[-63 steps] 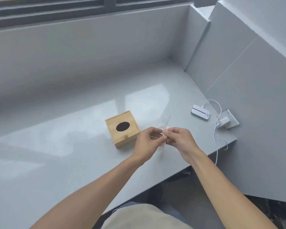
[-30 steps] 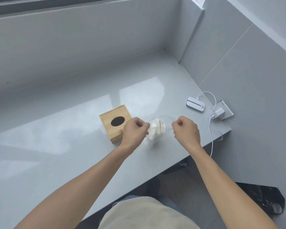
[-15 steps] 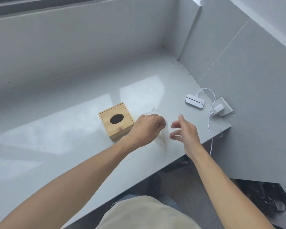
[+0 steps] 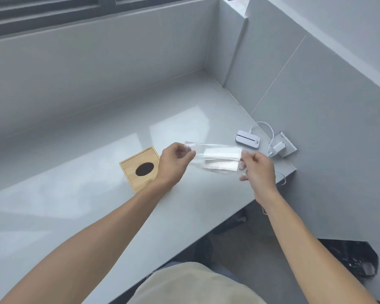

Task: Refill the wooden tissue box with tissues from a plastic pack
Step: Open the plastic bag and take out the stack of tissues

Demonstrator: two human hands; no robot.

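A square wooden tissue box (image 4: 140, 170) with a dark oval slot on top stands on the grey ledge (image 4: 97, 194). To its right, just above the ledge, I hold a clear plastic pack (image 4: 217, 160) with white folded tissues inside, stretched out sideways. My left hand (image 4: 173, 162) pinches the pack's left end, right beside the box. My right hand (image 4: 258, 170) pinches its right end, with the lower fingers spread.
A small white device (image 4: 247, 139) lies at the ledge's right end, with a white cable and charger (image 4: 278, 148) plugged into a wall socket. The ledge's front edge runs diagonally below my arms. Grey walls close in the back and right.
The pack was bunched between my hands; my hands have moved apart and it is now pulled flat between them. My right hand has closed on its right end.
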